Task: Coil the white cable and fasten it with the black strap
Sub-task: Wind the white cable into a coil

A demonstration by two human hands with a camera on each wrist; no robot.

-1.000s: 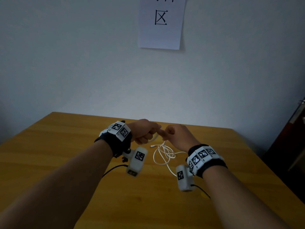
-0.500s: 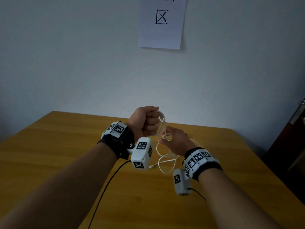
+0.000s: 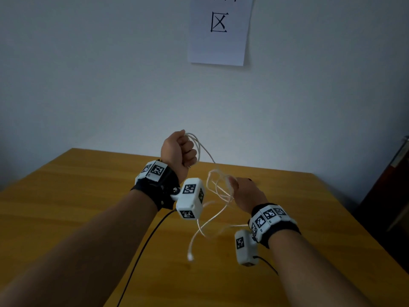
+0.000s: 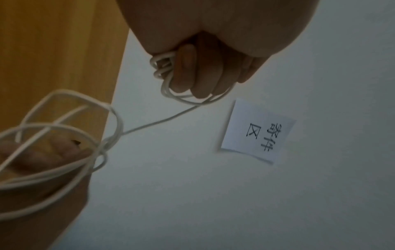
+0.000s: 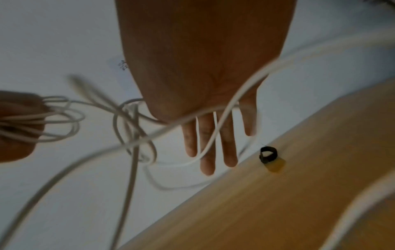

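My left hand [image 3: 181, 150] is raised in a fist above the table and grips several small loops of the white cable [image 3: 218, 191] in its curled fingers [image 4: 188, 71]. A strand runs from it down to my right hand [image 3: 245, 191], whose fingers [image 5: 208, 143] are straight with loose cable loops [image 5: 136, 128] draped over and between them. The cable's free end [image 3: 190, 255] hangs below, blurred. The black strap [image 5: 268, 154] lies curled on the table past my right fingertips; its tip [image 3: 250, 179] just shows beyond my right hand in the head view.
The wooden table [image 3: 88, 196] runs to a pale wall, which carries a paper sign [image 3: 219, 29]. A dark cabinet [image 3: 389, 196] stands at the right. A black lead [image 3: 141, 251] trails from my left wrist camera across the table.
My left hand has risen with its cable loops and drawn the strand taut. My right hand has let go of its pinch, spread its fingers and moved right; the cable end swings free.
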